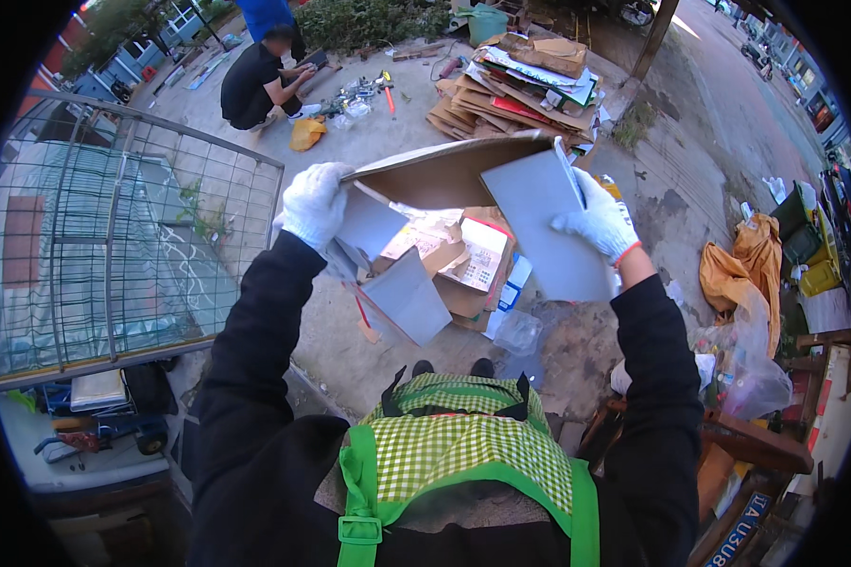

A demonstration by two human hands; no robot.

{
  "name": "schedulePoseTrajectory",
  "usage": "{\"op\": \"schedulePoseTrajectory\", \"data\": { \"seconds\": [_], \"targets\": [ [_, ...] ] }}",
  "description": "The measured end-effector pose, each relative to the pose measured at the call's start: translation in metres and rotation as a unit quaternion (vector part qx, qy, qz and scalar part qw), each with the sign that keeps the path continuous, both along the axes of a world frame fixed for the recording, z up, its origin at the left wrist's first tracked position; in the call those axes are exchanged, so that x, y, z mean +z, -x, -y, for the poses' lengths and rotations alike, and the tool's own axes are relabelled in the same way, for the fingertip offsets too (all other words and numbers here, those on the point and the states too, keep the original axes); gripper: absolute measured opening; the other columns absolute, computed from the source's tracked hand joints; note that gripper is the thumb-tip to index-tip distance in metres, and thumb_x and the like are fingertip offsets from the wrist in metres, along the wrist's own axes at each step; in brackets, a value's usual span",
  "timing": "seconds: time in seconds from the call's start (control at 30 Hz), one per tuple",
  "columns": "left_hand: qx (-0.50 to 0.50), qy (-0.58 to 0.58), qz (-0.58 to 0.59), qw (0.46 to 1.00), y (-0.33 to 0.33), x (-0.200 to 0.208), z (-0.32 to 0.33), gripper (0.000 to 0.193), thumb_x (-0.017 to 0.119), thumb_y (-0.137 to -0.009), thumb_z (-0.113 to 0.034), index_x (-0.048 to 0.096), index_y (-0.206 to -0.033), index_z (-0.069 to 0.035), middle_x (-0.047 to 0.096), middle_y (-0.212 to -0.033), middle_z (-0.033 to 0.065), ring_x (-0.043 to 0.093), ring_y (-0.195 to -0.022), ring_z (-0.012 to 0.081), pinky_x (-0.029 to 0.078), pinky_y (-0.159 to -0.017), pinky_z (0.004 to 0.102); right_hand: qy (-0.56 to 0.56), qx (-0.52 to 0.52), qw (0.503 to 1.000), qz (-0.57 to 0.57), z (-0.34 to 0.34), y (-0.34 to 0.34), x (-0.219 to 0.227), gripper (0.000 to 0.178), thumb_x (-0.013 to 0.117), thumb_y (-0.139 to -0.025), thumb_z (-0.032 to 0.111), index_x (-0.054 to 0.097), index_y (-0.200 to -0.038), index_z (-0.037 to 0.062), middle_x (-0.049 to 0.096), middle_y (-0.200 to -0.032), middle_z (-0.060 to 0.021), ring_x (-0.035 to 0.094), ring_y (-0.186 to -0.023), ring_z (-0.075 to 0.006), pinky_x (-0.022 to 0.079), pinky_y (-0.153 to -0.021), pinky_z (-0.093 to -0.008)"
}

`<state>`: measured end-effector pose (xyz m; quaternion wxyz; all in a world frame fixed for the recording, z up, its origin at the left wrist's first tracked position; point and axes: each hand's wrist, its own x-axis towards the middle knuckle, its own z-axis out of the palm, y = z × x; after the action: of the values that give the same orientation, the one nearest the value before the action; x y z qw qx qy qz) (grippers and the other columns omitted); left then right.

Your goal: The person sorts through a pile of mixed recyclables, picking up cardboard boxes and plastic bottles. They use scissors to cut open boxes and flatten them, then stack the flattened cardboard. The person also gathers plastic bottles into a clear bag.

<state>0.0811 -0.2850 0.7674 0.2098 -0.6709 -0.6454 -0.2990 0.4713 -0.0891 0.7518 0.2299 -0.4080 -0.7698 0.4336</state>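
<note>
An opened-out cardboard box (444, 175), brown on one side and pale grey on its flaps, is held up in front of me. My left hand (317, 203), in a white glove, is closed round its left edge. On the other side my right hand (599, 219), also gloved in white, grips a broad pale flap (536, 213) with the thumb lying across its face. Another grey flap (408, 295) hangs down on the left. Beneath the box, partly hidden by it, a few printed and brown cardboard pieces (477, 255) lie on the ground near my feet.
A tall stack of flattened cardboard (525, 94) stands ahead. A person in black (255, 85) crouches far left by scattered metal parts and a hammer (389, 92). A wire-mesh frame (113, 236) flanks my left; orange sacks (745, 269), bins and wooden scraps line my right.
</note>
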Motion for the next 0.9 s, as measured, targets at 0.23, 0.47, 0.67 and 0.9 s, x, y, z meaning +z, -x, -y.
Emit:
{"op": "schedulePoseTrajectory", "data": {
  "seconds": [0.23, 0.47, 0.67, 0.9],
  "targets": [
    [0.016, 0.084, -0.066, 0.994, 0.071, 0.013, -0.009, 0.029, 0.068, -0.077, 0.000, 0.069, -0.102, -0.012, 0.068, -0.097, 0.0104, 0.067, -0.091, 0.0331, 0.055, -0.081, 0.0415, -0.036, 0.240, 0.940, 0.239, 0.007, -0.022, 0.031, 0.082, 0.079, -0.067, 0.010, 0.051, -0.144, 0.0091, 0.067, -0.119, -0.0134, 0.065, -0.111, -0.0264, 0.051, -0.096, -0.0355],
    [-0.023, 0.136, 0.071, 0.988, 0.133, -0.017, -0.032, 0.030, 0.066, -0.088, -0.003, 0.066, -0.118, -0.006, 0.071, -0.102, 0.0125, 0.069, -0.094, 0.0323, 0.054, -0.085, 0.0384, 0.226, 0.258, 0.936, 0.083, -0.006, -0.063, 0.025, 0.081, 0.089, -0.060, 0.008, 0.060, -0.136, 0.0027, 0.067, -0.121, -0.0059, 0.062, -0.111, -0.0159, 0.051, -0.096, -0.0309],
    [0.013, 0.033, 0.491, 0.870, 0.178, -0.033, -0.007, 0.033, 0.062, -0.099, -0.005, 0.061, -0.130, 0.005, 0.070, -0.122, 0.0089, 0.064, -0.110, 0.0151, 0.048, -0.099, 0.0280, 0.315, -0.149, 0.881, -0.321, 0.019, -0.153, -0.008, 0.056, 0.080, -0.083, 0.029, 0.063, -0.129, 0.0025, 0.072, -0.114, -0.0106, 0.070, -0.099, -0.0243, 0.057, -0.090, -0.0368],
    [-0.020, 0.046, 0.502, 0.863, 0.124, -0.022, 0.009, 0.035, 0.066, -0.097, -0.006, 0.062, -0.128, 0.008, 0.071, -0.120, 0.0097, 0.065, -0.107, 0.0144, 0.050, -0.097, 0.0277, 0.374, -0.363, 0.747, -0.413, 0.011, -0.171, -0.112, 0.055, 0.073, -0.094, 0.036, 0.058, -0.135, 0.0035, 0.070, -0.122, -0.0115, 0.067, -0.108, -0.0291, 0.054, -0.096, -0.0439]
  ]
}}
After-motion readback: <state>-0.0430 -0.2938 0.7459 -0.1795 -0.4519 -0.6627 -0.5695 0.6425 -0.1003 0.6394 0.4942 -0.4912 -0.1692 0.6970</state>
